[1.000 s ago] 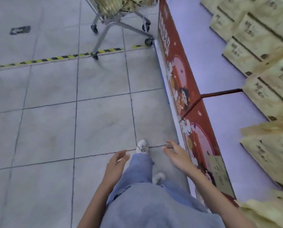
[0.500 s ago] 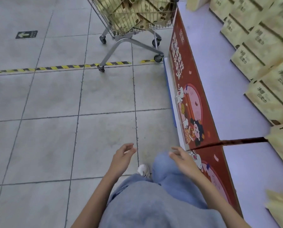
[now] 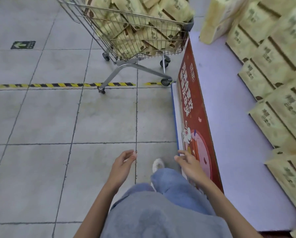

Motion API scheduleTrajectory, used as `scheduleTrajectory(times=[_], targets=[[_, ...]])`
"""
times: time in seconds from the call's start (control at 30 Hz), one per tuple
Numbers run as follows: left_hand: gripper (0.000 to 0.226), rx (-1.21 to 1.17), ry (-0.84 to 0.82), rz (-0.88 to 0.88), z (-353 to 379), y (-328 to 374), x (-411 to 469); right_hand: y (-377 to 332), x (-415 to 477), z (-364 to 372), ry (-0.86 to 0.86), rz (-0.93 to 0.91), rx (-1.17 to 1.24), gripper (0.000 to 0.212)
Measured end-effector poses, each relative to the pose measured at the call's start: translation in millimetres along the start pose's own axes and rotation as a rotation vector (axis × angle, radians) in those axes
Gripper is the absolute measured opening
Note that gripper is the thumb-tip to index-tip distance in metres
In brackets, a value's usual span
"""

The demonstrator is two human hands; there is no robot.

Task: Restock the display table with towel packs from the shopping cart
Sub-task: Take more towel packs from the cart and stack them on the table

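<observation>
Wire cart (image 3: 135, 65) heaped with tan packs (image 3: 171, 6), print blurred. Red panel (image 3: 193, 107) on table (image 3: 229, 134): yellow characters, unreadable. Floor sticker (image 3: 23, 45): green arrow. Left hand (image 3: 123, 162), right hand (image 3: 188, 164) loose, empty.

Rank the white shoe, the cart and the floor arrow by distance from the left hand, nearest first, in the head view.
1. The shoe, just right of the left hand.
2. The cart, straight ahead.
3. The arrow, far ahead-left on the floor.
</observation>
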State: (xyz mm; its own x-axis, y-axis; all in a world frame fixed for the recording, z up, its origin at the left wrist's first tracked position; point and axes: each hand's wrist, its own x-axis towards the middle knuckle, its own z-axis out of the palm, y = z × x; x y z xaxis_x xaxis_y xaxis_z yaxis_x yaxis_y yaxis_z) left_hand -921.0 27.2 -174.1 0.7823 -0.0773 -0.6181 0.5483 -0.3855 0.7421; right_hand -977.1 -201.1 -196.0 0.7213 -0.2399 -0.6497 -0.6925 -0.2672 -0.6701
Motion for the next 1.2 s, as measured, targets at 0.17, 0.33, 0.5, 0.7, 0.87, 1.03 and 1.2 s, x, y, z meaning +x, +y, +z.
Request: scheduleTrajectory(times=[0.17, 0.33, 0.5, 0.7, 0.87, 1.03, 1.2], targets=[[0.026, -0.086, 0.083, -0.078, -9, 29, 37, -65, 64, -26, -0.066, -0.046, -0.108, 0.038], [0.018, -0.140, 0.135, -0.140, -25, 56, 88, -124, 128, -31, -0.095, -0.074, -0.145, 0.040], [0.020, -0.170, 0.112, -0.135, -40, 104, 172, -185, 197, -32, -0.074, -0.083, -0.131, 0.039], [0.021, -0.100, 0.054, -0.029, -68, 198, 270, -248, 261, -42, -0.064, -0.077, -0.093, 0.039], [0.026, -0.053, -0.005, 0.028, -85, 270, 335, -280, 303, -50, -0.007, -0.036, 0.004, 0.037], [0.024, -0.048, -0.019, 0.042, -88, 325, 400, -318, 364, -62, 0.013, -0.033, 0.080, 0.032], [0.026, -0.096, 0.022, 0.149, -90, 396, 460, -395, 440, -88, 0.036, -0.149, 0.118, 0.026]])
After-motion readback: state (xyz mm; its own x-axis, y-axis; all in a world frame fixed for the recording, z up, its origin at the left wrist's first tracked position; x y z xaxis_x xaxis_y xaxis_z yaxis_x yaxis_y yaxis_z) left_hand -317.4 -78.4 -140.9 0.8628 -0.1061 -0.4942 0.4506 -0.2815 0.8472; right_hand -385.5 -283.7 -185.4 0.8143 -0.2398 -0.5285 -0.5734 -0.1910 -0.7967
